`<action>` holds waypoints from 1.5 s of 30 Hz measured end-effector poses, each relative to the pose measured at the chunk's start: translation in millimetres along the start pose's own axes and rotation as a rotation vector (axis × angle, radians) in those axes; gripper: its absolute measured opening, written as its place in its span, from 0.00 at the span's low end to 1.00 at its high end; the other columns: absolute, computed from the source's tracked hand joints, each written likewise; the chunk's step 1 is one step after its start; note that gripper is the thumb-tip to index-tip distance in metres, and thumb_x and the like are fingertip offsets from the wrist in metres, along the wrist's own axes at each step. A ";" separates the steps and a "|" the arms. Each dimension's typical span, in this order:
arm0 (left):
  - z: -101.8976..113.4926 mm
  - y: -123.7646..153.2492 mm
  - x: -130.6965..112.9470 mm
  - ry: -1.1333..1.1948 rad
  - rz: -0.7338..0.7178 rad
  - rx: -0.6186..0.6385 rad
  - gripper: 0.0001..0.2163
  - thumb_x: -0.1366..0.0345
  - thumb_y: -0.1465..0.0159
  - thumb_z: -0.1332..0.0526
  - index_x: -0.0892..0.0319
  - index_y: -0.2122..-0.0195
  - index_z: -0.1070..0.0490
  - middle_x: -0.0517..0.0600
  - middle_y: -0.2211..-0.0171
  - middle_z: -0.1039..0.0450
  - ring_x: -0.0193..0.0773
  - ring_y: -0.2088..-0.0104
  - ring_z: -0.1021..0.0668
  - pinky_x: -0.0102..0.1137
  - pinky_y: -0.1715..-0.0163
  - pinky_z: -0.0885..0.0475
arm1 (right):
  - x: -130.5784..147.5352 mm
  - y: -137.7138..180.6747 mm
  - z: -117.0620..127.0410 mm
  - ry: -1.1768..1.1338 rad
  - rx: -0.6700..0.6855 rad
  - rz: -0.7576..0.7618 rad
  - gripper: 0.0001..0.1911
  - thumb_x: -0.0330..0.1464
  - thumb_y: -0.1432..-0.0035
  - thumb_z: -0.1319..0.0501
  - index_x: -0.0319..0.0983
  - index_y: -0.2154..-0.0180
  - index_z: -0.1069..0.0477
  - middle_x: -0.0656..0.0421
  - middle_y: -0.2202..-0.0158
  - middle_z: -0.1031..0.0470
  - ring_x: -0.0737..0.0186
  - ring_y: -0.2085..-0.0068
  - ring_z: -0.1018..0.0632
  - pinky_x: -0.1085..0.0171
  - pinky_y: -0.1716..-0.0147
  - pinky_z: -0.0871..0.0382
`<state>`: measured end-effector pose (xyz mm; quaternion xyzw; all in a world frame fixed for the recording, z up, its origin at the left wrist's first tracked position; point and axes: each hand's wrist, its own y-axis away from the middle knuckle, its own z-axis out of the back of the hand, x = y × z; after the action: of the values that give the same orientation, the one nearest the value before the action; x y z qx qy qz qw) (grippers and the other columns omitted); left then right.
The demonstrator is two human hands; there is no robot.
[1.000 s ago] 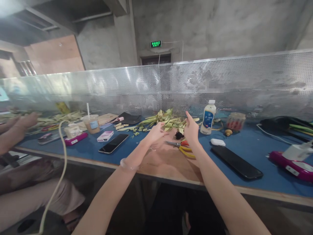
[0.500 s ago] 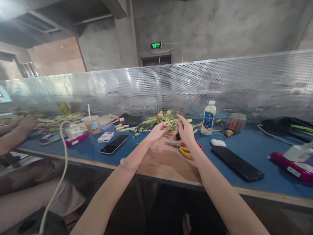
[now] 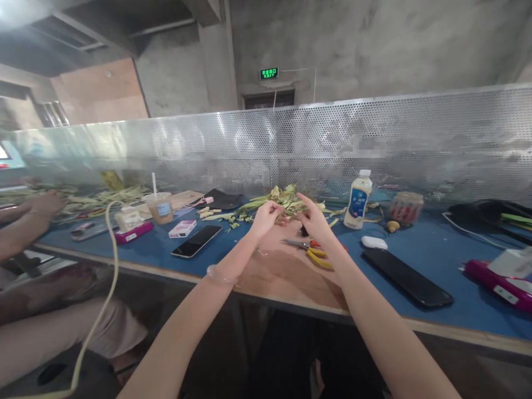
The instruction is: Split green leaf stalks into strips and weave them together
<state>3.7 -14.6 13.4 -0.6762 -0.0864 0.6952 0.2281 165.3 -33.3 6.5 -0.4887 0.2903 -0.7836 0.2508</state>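
Both hands work over a brown board at the edge of a pile of pale green leafy strips (image 3: pixel 286 195). My left hand (image 3: pixel 267 217) has thumb and fingers pinched together; whatever lies between them is too small to make out. A short gap to the right, my right hand (image 3: pixel 313 223) has its index finger stretched out and its fingers apart, with nothing plainly held. Under my right wrist lie scissors (image 3: pixel 319 258) with yellow and orange handles, partly covered by the forearm. A small black object (image 3: pixel 304 230) sits beside the right hand.
On the blue tabletop stand a white-capped bottle (image 3: pixel 358 200), a lidded jar (image 3: pixel 406 207) and an iced drink cup (image 3: pixel 160 208). Phones lie left (image 3: pixel 197 241) and right (image 3: pixel 405 277). Magenta power strips (image 3: pixel 496 282) sit further out. At far left, another person's hands (image 3: pixel 45 206) are busy with strips.
My left hand has risen slightly and its fingers have drawn closer into a pinch. My right hand stays nearly where it was, index finger still stretched. The view has shifted slightly.
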 end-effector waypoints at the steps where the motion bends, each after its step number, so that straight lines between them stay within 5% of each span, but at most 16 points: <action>1: 0.1 0.1 -0.6 -0.006 0.002 -0.020 0.07 0.63 0.42 0.44 0.60 0.70 0.40 0.47 0.76 0.29 0.36 0.76 0.23 0.35 0.74 0.27 | 0.2 -0.3 0.0 -0.010 0.009 -0.007 0.29 0.30 0.50 0.47 0.39 0.44 0.45 0.61 0.76 0.35 0.68 0.80 0.38 0.66 0.79 0.37; 6: 2.2 1.5 -3.9 -0.018 -0.025 -0.081 0.08 0.62 0.41 0.45 0.60 0.71 0.41 0.47 0.75 0.31 0.36 0.76 0.23 0.35 0.75 0.26 | 3.0 -0.1 -0.7 -0.014 0.042 -0.002 0.26 0.29 0.51 0.47 0.40 0.48 0.38 0.56 0.62 0.31 0.69 0.75 0.34 0.67 0.75 0.34; 12: 2.9 1.6 -2.9 -0.076 -0.045 -0.101 0.08 0.61 0.41 0.45 0.61 0.70 0.40 0.49 0.73 0.31 0.36 0.75 0.23 0.33 0.77 0.27 | 11.8 2.6 -0.1 0.058 0.078 0.030 0.23 0.29 0.49 0.47 0.39 0.49 0.36 0.56 0.60 0.32 0.71 0.76 0.35 0.66 0.71 0.34; 20: 5.3 0.7 2.6 -0.290 -0.137 -0.180 0.10 0.59 0.40 0.47 0.61 0.67 0.39 0.48 0.72 0.31 0.31 0.80 0.27 0.24 0.85 0.36 | 4.8 5.5 -5.9 -0.018 0.165 0.049 0.25 0.29 0.48 0.47 0.43 0.46 0.40 0.54 0.50 0.38 0.74 0.78 0.36 0.67 0.76 0.32; 29: 1.4 5.4 -2.2 -0.380 -0.183 -0.275 0.07 0.61 0.39 0.49 0.60 0.67 0.39 0.47 0.73 0.32 0.26 0.85 0.32 0.25 0.83 0.36 | 12.2 7.2 -6.2 -0.103 0.262 0.025 0.30 0.28 0.49 0.46 0.47 0.44 0.45 0.56 0.42 0.47 0.72 0.75 0.31 0.67 0.77 0.30; 35: -1.7 8.8 -1.3 -0.357 -0.159 -0.359 0.08 0.60 0.37 0.54 0.59 0.62 0.44 0.47 0.73 0.33 0.26 0.88 0.35 0.24 0.88 0.41 | 16.0 9.1 -6.6 -0.135 0.305 0.007 0.32 0.28 0.49 0.46 0.48 0.43 0.47 0.56 0.42 0.45 0.71 0.73 0.29 0.67 0.76 0.31; 41: 1.4 5.8 1.0 -0.352 -0.154 -0.422 0.09 0.59 0.36 0.56 0.59 0.61 0.45 0.49 0.71 0.32 0.26 0.89 0.36 0.24 0.88 0.42 | 20.4 9.1 -4.0 -0.116 0.320 0.008 0.32 0.27 0.50 0.46 0.45 0.42 0.48 0.55 0.57 0.31 0.70 0.76 0.31 0.66 0.73 0.31; 45: 1.0 6.1 -3.4 -0.289 -0.176 -0.378 0.10 0.58 0.36 0.57 0.58 0.61 0.46 0.50 0.67 0.29 0.25 0.89 0.37 0.24 0.88 0.41 | 25.0 8.9 -3.8 -0.106 0.306 -0.001 0.32 0.28 0.50 0.47 0.44 0.42 0.47 0.54 0.56 0.31 0.73 0.79 0.33 0.67 0.78 0.32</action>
<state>1.5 -21.4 14.0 -0.5903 -0.3050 0.7336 0.1427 152.9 -55.7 14.4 -0.4858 0.1536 -0.7918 0.3367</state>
